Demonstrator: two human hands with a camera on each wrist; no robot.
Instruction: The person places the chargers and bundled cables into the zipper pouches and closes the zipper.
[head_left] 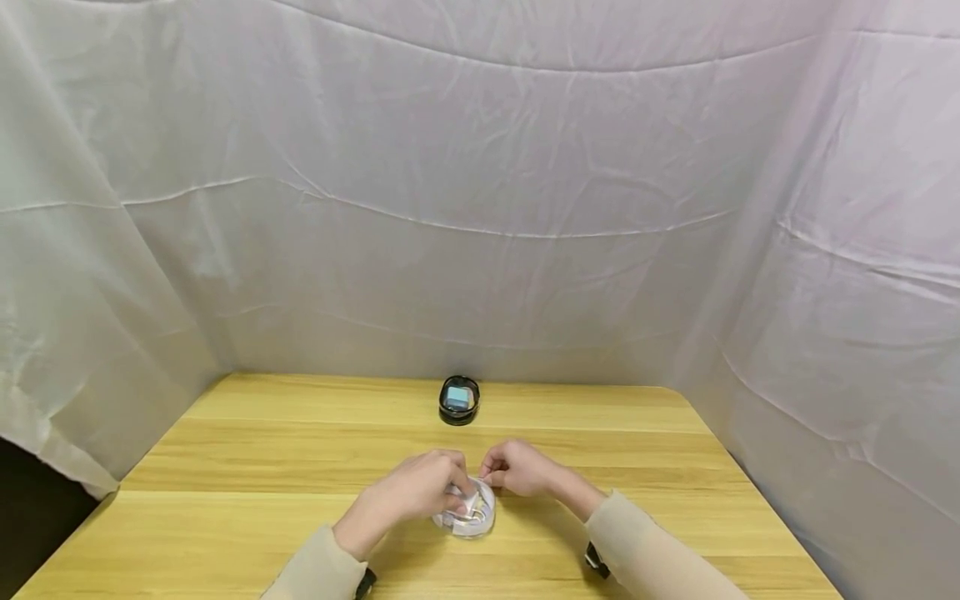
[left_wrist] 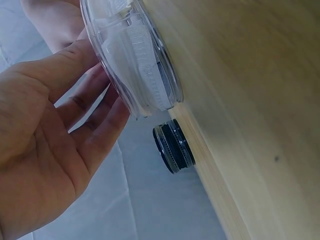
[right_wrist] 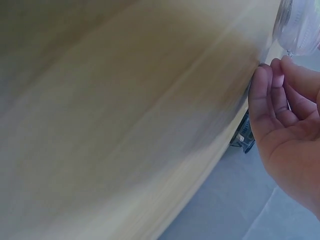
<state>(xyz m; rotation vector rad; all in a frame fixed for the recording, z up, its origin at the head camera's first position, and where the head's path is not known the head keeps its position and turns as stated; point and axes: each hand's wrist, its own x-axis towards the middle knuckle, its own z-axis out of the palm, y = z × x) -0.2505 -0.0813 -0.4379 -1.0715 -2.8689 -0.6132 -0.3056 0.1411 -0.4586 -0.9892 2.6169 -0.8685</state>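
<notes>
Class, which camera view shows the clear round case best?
The left wrist view: the clear round case fills the frame, side on. The head view shows it small, partly covered by the hands; the right wrist view catches only its edge.

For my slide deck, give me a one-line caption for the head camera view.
Two hands, left hand and right hand, meet over a clear round case on a wooden table.

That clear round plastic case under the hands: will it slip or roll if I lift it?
The clear round plastic case looks smooth and glossy, so probably slippery. It lies flat on the wooden table, so rolling seems unlikely unless tipped on edge. Thin walls suggest it is light. The left hand grips it.
</notes>
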